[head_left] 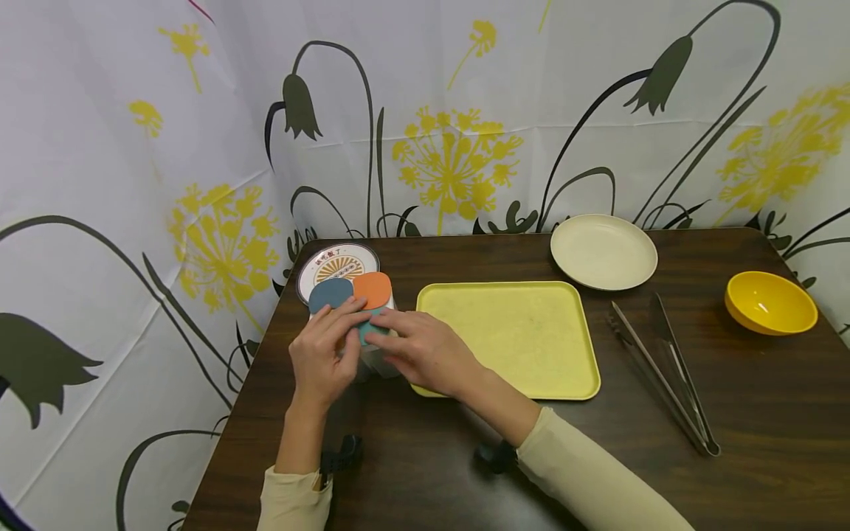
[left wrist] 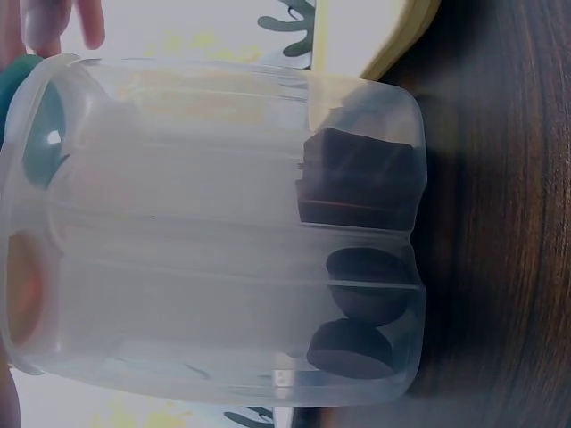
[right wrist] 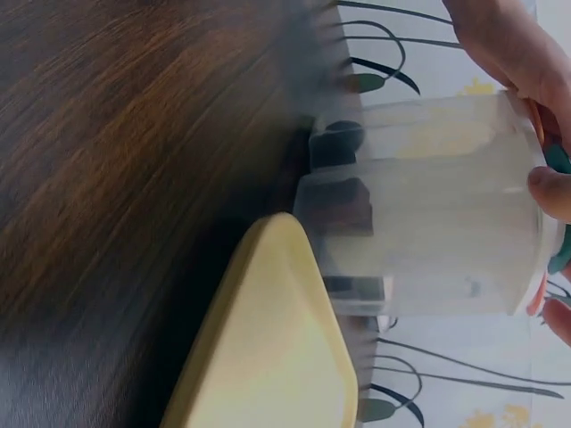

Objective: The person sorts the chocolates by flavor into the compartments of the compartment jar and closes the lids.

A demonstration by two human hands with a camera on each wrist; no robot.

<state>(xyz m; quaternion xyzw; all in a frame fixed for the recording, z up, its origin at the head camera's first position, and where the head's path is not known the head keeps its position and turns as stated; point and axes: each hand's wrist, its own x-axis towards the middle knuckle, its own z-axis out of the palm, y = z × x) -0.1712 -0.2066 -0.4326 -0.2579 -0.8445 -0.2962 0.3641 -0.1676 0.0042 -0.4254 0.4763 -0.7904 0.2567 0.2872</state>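
Observation:
A clear plastic container with compartments stands upright on the table at the left. Orange, slate-blue and teal lids top its compartments, and several dark pieces lie at the bottom. My left hand holds the container's top from the left, fingers over the lids and thumb at the near side. From the right, my right hand pinches at the teal lid with thumb and forefinger. The fingers partly cover that lid, so its exact position is hidden.
A yellow tray lies just right of the container, with metal tongs beyond it. Farther back are a cream plate and, at far right, a yellow bowl. Behind the container sits a round patterned plate.

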